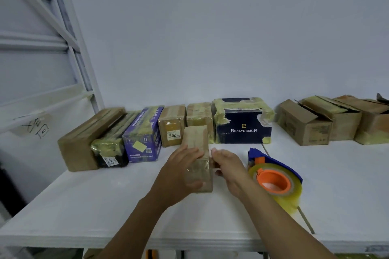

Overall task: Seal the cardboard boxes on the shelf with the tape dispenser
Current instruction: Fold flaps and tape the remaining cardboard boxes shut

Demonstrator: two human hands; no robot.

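Small cardboard box [196,139] near-centre on shelf [105,195], left of tape dispenser [273,181], clasped by left hand [181,168] fingers; right hand [229,166] fingers curled alongside, grip uncertain. Likely light, stiff, tape-slick: take by opposite sides.

This looks like a packing or stock room. A long white shelf [105,206] runs along a bare white wall [210,27]. A white metal rack [69,27] with slanted braces rises at its left end, with a handwritten label [35,127] taped near it. Parcels line the wall: a brown box [84,143], a purple box [143,136] and a dark blue box [242,128] printed BENLYDESIGN, several wrapped in yellowish tape, with open cardboard boxes [305,126] at the right. A tape dispenser [273,178] lies on the shelf.
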